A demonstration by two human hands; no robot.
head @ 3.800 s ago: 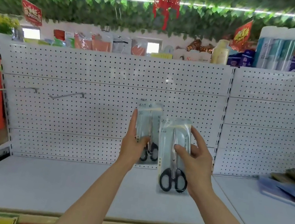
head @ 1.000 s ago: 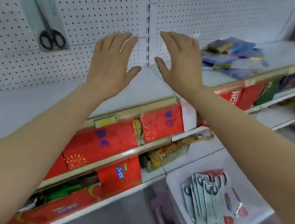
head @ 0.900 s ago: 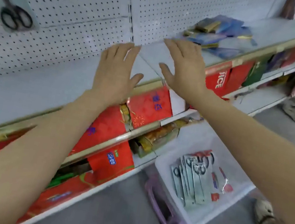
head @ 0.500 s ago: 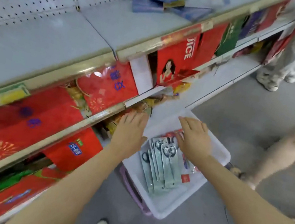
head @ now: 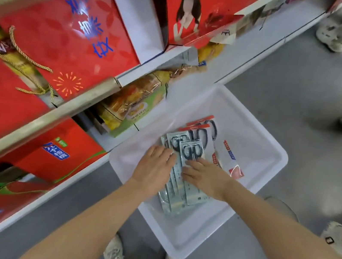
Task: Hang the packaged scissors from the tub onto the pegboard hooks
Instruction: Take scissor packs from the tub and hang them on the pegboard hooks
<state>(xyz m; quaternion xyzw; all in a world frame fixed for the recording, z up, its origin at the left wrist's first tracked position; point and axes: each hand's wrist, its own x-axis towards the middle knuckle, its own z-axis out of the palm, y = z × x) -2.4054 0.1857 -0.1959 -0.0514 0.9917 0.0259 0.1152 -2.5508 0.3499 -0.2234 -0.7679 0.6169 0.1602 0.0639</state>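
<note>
Tub (head: 242, 211): a white plastic bin on the grey floor, just beside the bottom shelf edge, with the person's shoes below its near corner.

Packaged scissors (head: 186, 154): a fanned stack of grey-carded packs lying flat in the middle of the tub, overlapping each other. Their long axis runs from the far-left part of the tub toward the person and slightly right. The black finger loops sit at the far end, toward the shelves; the blade ends and the lower card edges point back toward the person.

Red-topped packs (head: 205, 126): two more scissor packs beyond the grey stack, loops showing, lying flat in the tub at a similar slant.

Loose small packet (head: 231, 162): white with red print, on the tub floor to the right of the stack.

Left hand (head: 153, 169): palm down on the left edge of the stack, fingers held together and flat, tips touching the cards near the loops. I cannot tell whether any pack is gripped under it.

Right hand (head: 207, 176): palm down on the right side of the stack, fingers slightly parted, tips resting on the top pack just below its loops. No pack is lifted.

Shelves: red gift boxes (head: 73, 29) and a snack bag (head: 133, 102) at left, well above the tub.

Bystanders: feet in pale shoes (head: 333, 34) stand at the upper right.
</note>
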